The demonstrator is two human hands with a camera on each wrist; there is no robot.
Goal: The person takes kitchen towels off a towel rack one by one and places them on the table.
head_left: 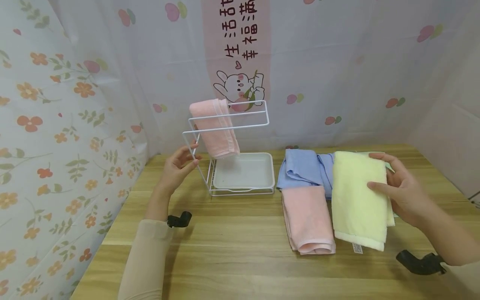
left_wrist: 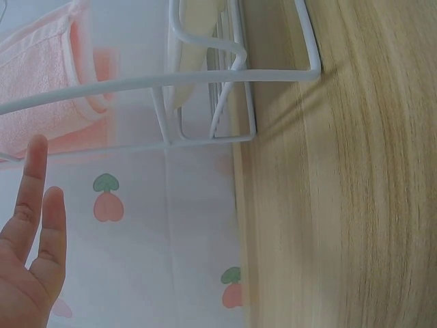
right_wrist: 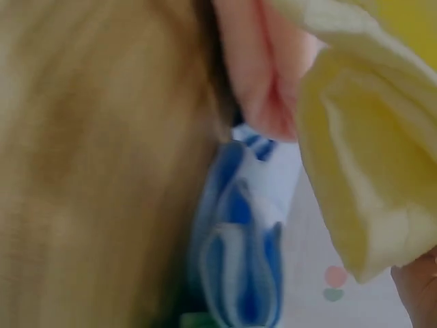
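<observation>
My right hand (head_left: 406, 193) pinches a folded yellow towel (head_left: 360, 200) between thumb and fingers. The towel hangs in front of the other towels, its white hem and a small label at the bottom. In the right wrist view its yellow folds (right_wrist: 372, 157) fill the right side. My left hand (head_left: 178, 166) grips the left side of a white wire rack (head_left: 228, 127) with thumb and fingers; two of its fingers (left_wrist: 53, 225) stand out straight in the left wrist view. A folded pink towel (head_left: 213, 129) hangs over the rack's bars at the left end.
Under the rack's bars sits a white tray (head_left: 243, 171). Right of it lie blue towels (head_left: 301, 166) and a folded pink towel (head_left: 309, 218) on the wooden table (head_left: 225, 250). A green edge (head_left: 390, 167) shows behind the yellow towel. A printed curtain (head_left: 318, 75) hangs behind.
</observation>
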